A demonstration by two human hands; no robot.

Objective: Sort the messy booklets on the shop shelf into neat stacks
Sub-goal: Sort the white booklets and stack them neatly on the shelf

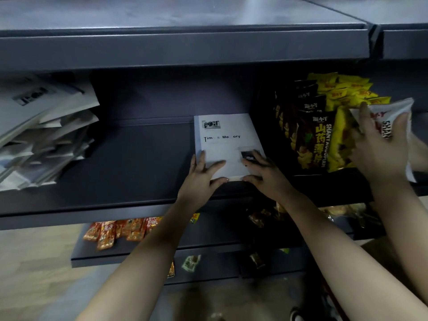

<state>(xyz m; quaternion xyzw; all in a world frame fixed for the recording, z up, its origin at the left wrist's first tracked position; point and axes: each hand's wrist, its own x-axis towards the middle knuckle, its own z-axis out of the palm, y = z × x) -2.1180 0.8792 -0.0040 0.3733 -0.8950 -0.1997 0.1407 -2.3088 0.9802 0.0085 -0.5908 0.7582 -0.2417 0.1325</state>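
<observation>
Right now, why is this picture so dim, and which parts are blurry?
Head view: the shelf is in shadow under the board above; the messy booklets on the left are smeared, and the other person's hand on the white packet is blurred. The white booklet under both hands is sharp; straight edges bend slightly.

1. A dark grey shop shelf [139,163] carries a white booklet stack [225,144].
2. Left of it lies a messy booklet heap [44,135].
3. Right of it stand snack bags [324,126].

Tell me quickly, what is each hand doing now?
Left hand: open, fingers spread flat on the white booklet.
Right hand: open, resting on the same booklet.
</observation>
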